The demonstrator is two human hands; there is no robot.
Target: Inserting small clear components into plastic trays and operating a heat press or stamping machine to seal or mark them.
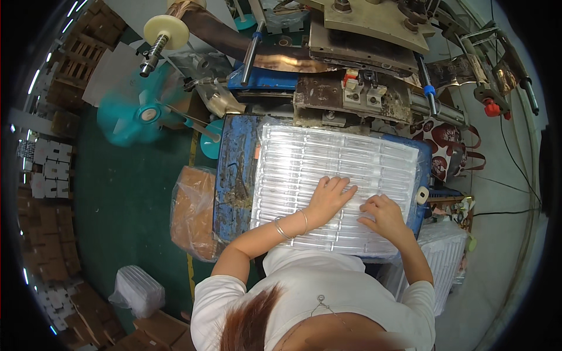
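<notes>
While the stack of clear plastic trays [333,181] lies on the blue table [234,175] at picture centre, I see from the head camera my left hand [329,198] pressed flat, fingers spread, on top. My right hand [383,214], at four o'clock, curls on the top sheet; whether it pinches, I cannot tell. The slick stack could slide toward the press [363,93] at twelve o'clock.

Green floor [129,193] with stacked cardboard boxes [47,245] and a teal fan [137,114].
</notes>
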